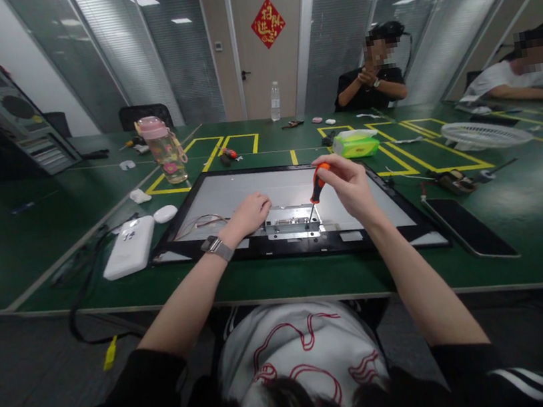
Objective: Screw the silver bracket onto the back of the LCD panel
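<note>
A flat display panel [259,188] with a black frame lies face down or opened on the green table, its pale inner sheet showing. Near its front edge sits a metal bracket [292,226]. My right hand [348,182] grips the top of a red and black screwdriver [318,185], which stands nearly upright with its tip at the bracket's right part. My left hand [249,217] rests beside the bracket's left end, fingers bent; what lies under the fingertips is hidden. Thin wires [203,222] run over the panel left of that hand.
Left of the panel are a white power bank [129,247], a white oval case [165,214] and a pink-lidded bottle [163,151]. To the right lie a phone [471,227] and a white fan guard [486,133]. A green packet [357,144] is behind. Two people sit across the table.
</note>
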